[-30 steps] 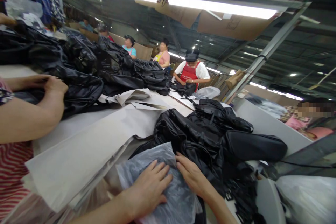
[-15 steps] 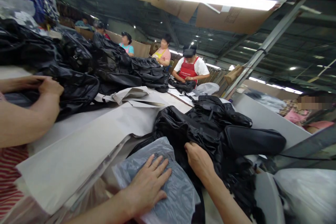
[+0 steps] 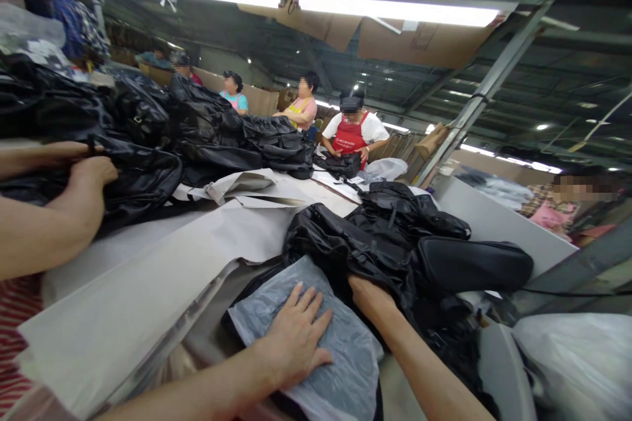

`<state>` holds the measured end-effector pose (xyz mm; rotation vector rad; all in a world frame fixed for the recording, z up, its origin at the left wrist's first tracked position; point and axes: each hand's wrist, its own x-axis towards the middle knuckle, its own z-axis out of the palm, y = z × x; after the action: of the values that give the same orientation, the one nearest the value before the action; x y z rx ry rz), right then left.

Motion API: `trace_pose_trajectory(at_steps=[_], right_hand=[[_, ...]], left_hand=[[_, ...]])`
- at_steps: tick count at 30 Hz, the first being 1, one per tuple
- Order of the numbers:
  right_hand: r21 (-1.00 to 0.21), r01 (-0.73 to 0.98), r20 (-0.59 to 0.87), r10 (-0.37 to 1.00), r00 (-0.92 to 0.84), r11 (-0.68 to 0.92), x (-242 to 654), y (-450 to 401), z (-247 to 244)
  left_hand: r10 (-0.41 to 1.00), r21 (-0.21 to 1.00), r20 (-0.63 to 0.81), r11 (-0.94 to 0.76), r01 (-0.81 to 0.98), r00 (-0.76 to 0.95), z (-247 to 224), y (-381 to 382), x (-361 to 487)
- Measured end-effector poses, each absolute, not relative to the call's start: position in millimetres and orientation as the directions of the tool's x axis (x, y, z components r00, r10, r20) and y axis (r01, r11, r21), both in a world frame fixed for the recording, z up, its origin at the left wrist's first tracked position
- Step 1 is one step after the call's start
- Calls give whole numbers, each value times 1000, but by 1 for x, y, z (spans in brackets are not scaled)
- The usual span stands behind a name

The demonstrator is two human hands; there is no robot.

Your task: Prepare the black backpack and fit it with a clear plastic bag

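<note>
My left hand point(image 3: 299, 335) lies flat with fingers spread on a bundle wrapped in cloudy plastic point(image 3: 345, 375). The bundle rests on the black material of an open black bag point(image 3: 340, 237), which looks like shiny leather or imitation leather. My right hand point(image 3: 372, 299) reaches in under the raised edge of the bag's opening. Its fingers are hidden by that edge, so their grip does not show. The bag's inside is dark, and its folds sag around my right wrist.
More black bags point(image 3: 395, 204) lie beyond, beside a smooth black padded piece point(image 3: 474, 263). Sheets of pale paper point(image 3: 162, 276) cover the table. At left, a co-worker's hands point(image 3: 93, 171) handle another bag. A slanted metal post point(image 3: 484, 99) and white plastic sacking point(image 3: 577, 362) are at right.
My right hand has gone from the bag's edge to under it, hiding the fingers. My left hand and the plastic-wrapped bundle have shifted slightly right. The view has moved a little.
</note>
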<state>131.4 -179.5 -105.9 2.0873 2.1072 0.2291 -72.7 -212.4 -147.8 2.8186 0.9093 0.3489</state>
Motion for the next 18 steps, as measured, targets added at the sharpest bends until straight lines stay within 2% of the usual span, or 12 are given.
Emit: trace_pose_trajectory(at_steps=[5,12,18], right_hand=[[123,992,-49,998,-29,35,150,-167,-76],[62,994,-97,992,-83,90,153,-162,-59],[78,990,-56,992,-111,116,148,-167,-55]], left_hand=[[613,249,108,-779,576,783,-136,-198,-42],[726,334,-103,-619,711,680,-124,-160,-3],[700,432,-36,-633,643,713,-132,-136,11]])
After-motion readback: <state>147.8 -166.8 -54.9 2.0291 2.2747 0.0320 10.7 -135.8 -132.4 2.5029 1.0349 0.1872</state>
